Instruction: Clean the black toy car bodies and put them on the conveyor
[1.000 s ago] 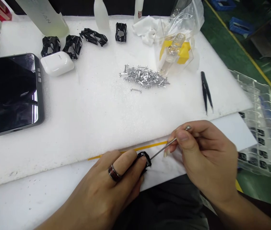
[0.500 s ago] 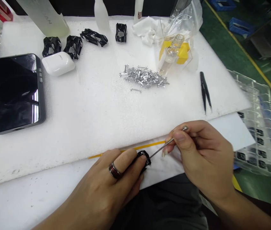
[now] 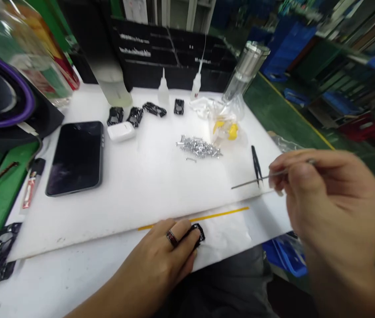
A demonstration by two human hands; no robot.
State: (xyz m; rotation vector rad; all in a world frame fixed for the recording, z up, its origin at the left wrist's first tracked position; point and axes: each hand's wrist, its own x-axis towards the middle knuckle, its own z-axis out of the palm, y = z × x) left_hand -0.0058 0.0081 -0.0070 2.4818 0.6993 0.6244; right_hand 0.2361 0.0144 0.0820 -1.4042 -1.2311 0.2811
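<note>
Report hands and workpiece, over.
Left hand clasping black model-car shell. Right hand pinching thin metal rod, held clear of shell. Black tweezers lying behind rod.

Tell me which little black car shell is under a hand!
It's the black car shell held under the left hand, near the yellow strip. The other four shells lie in a row at the far end of the white foam board.

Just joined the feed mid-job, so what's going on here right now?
The person's left hand holds a small black car-shaped shell down on a white sheet, while the right hand holds a thin metal rod off to the side, apart from the shell. Further up, a white foam board carries a pile of silver pins, black tweezers and four more black shells.
</note>
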